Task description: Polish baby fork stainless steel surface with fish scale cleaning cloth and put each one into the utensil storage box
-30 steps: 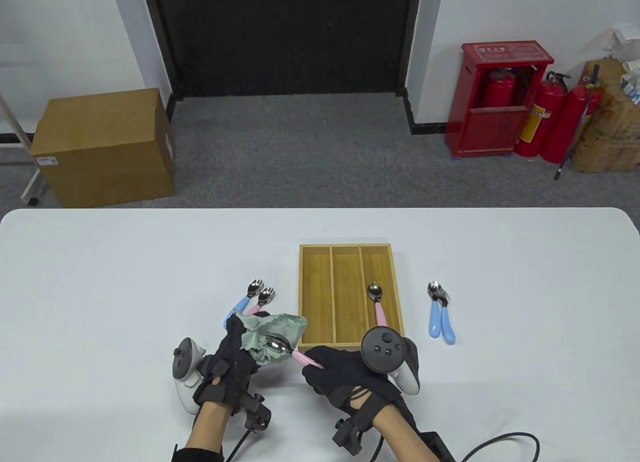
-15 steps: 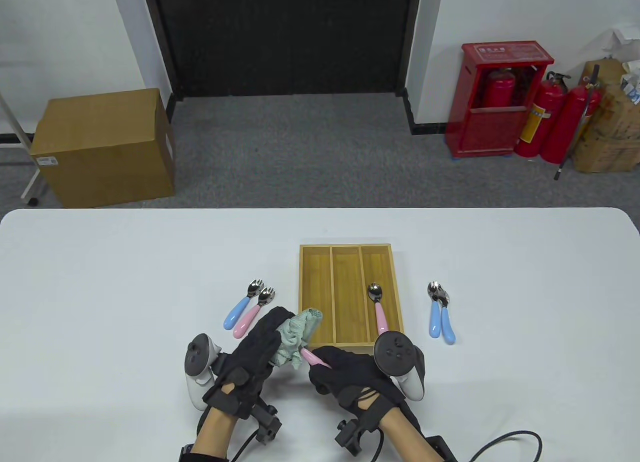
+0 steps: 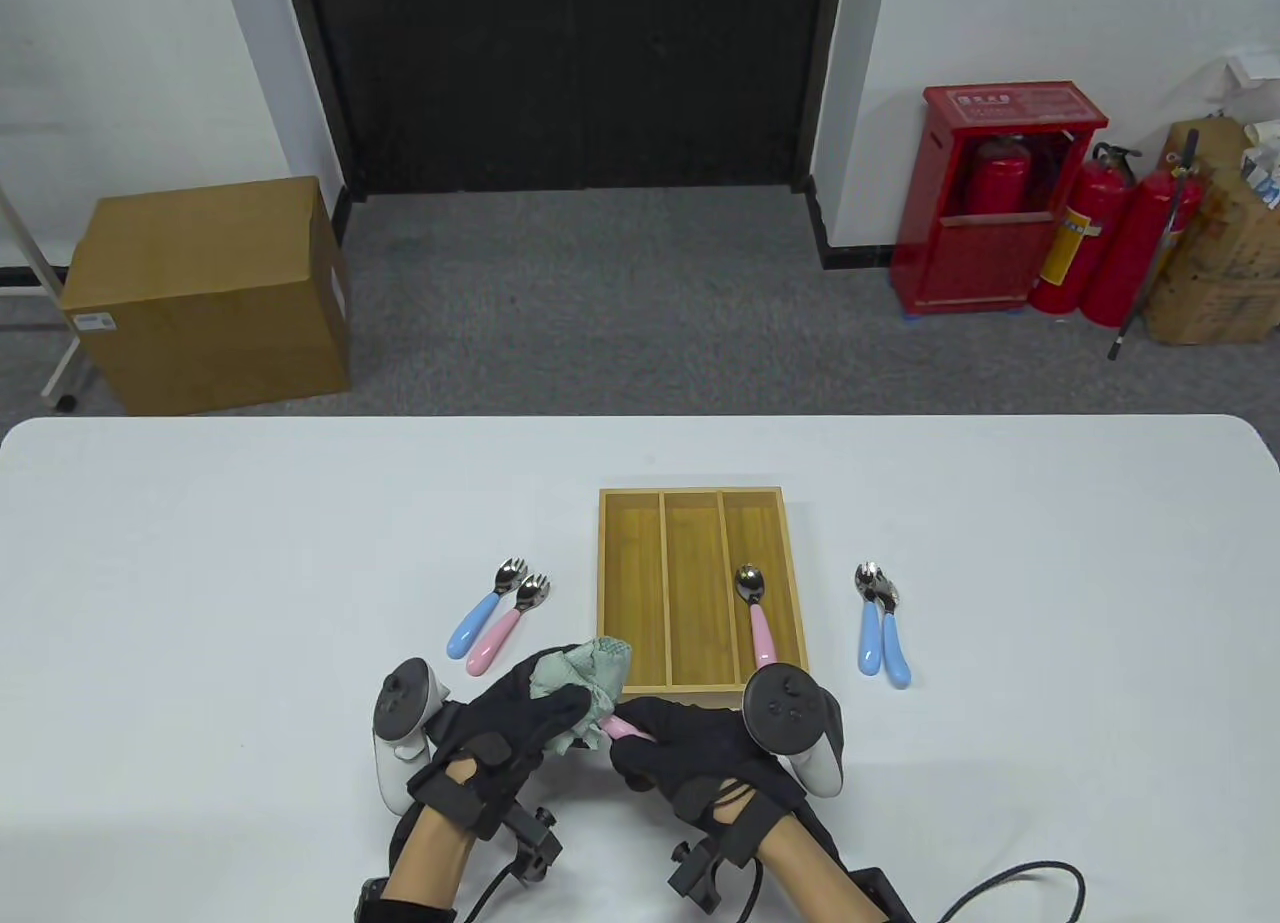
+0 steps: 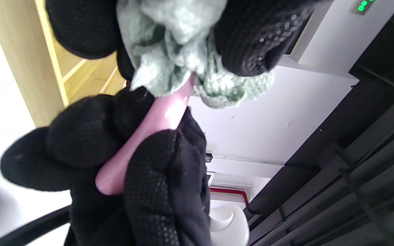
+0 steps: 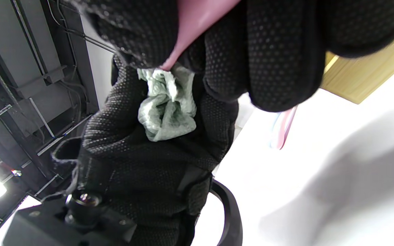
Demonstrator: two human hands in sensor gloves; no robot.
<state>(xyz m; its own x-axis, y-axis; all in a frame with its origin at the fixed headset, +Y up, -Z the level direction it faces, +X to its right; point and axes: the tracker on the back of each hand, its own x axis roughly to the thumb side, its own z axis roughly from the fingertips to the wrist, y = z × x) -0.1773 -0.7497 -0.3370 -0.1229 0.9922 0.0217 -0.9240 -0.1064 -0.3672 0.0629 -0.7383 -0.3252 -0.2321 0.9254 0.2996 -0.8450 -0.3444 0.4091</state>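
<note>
My right hand (image 3: 665, 738) grips the pink handle (image 3: 625, 728) of a baby utensil just in front of the wooden storage box (image 3: 610, 583). My left hand (image 3: 535, 713) holds the green cleaning cloth (image 3: 585, 668) bunched round the utensil's steel head, which is hidden inside it. The left wrist view shows the pink handle (image 4: 142, 136) running up into the cloth (image 4: 169, 48) between my fingers. The right wrist view shows the cloth (image 5: 166, 109) in my left palm. A pink-handled spoon (image 3: 755, 613) lies in the box's right compartment.
A blue-handled fork (image 3: 480, 613) and a pink-handled fork (image 3: 505, 628) lie left of the box. Two blue-handled utensils (image 3: 880, 628) lie to its right. The box's left and middle compartments hold nothing.
The left hand closed the cloth over the utensil's steel head, which showed a second ago, and both hands drew closer together. The cloth is now bunched tighter.
</note>
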